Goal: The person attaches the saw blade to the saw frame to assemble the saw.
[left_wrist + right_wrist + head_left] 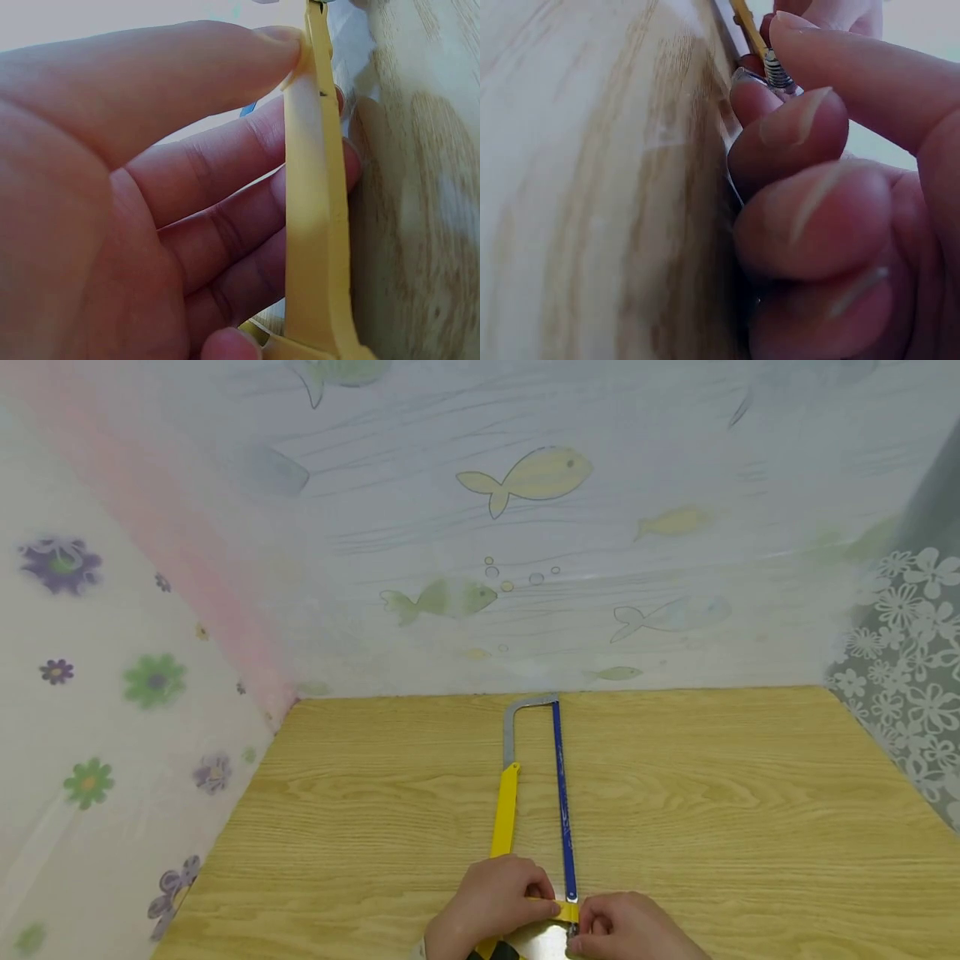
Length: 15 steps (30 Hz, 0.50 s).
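A hacksaw with a yellow and grey frame (506, 810) lies on the wooden table, pointing away from me. Its blue blade (564, 802) runs along the right side. My left hand (491, 897) grips the yellow frame near the handle end, with the thumb on one side and fingers behind it in the left wrist view. At the blade's near end, my right hand (626, 927) pinches the small metal wing nut on a threaded screw (778, 71). The fingertips hide much of the nut. Dark grip parts (504, 952) of the handle show at the bottom edge.
The wood-grain table (337, 827) extends to both sides of the saw. Behind it hangs a pale sheet with fish prints (547, 472). A flower-printed sheet (90, 781) borders the left, and a white-flowered curtain (930, 693) the right.
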{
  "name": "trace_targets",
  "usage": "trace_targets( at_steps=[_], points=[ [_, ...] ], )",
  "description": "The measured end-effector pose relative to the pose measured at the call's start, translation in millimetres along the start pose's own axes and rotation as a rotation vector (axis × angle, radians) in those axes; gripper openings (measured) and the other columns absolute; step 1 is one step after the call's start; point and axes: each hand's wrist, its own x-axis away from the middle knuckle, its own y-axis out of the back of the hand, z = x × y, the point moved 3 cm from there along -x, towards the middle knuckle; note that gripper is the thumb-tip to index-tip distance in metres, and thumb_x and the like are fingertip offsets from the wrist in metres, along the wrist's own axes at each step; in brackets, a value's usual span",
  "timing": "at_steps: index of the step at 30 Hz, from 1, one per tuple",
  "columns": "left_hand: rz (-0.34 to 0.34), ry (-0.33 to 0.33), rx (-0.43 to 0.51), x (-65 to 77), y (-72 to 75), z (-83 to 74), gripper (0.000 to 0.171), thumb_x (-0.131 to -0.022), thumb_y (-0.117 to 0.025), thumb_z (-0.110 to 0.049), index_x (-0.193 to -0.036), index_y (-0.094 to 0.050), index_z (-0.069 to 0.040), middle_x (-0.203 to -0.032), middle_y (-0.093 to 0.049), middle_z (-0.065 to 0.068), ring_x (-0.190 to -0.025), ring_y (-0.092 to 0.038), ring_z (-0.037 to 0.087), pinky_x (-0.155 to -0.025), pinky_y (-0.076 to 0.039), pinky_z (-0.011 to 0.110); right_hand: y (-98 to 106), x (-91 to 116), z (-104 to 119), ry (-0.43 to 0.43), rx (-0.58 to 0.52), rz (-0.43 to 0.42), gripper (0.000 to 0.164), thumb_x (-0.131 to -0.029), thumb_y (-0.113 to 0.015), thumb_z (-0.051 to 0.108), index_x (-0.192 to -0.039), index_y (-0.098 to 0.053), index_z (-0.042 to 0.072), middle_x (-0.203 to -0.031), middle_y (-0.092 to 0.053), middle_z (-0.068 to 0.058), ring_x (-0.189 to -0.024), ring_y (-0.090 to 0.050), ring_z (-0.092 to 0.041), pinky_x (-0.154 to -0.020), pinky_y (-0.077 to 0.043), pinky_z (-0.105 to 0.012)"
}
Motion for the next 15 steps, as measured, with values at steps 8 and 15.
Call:
trace_targets(
  at_steps=[8, 15],
  points=[
    [0.005, 0.001, 0.006, 1.0, 0.9, -0.4, 0.010, -0.077, -0.064, -0.043, -0.073, -0.064, -0.033, -0.065, -0.049, -0.025, -0.061, -0.042, -0.006, -0.055, -0.035, 0.018, -2.1, -0.4, 2.2, 0.007, 0.068, -0.036, 0.027, -0.079, -0.060, 0.047, -0.066, -0.055, 0.024, -0.053, -0.045, 0.016, -0.047, -0.039, 0.000, -0.045, -0.032, -0.021],
    [-0.006, -0.008, -0.005, 0.9, 1.8, -0.7, 0.011, -0.077, -0.064, -0.043, -0.073, -0.064, -0.033, -0.065, -0.049, -0.026, -0.061, -0.042, -0.005, -0.055, -0.034, 0.018, -3.3, 0.3, 6.7, -0.022, 0.141, -0.061, 0.035, -0.080, -0.055, 0.053, -0.059, -0.051, 0.024, -0.051, -0.042, 0.017, -0.046, -0.037, 0.000, -0.044, -0.030, -0.022]
  ],
)
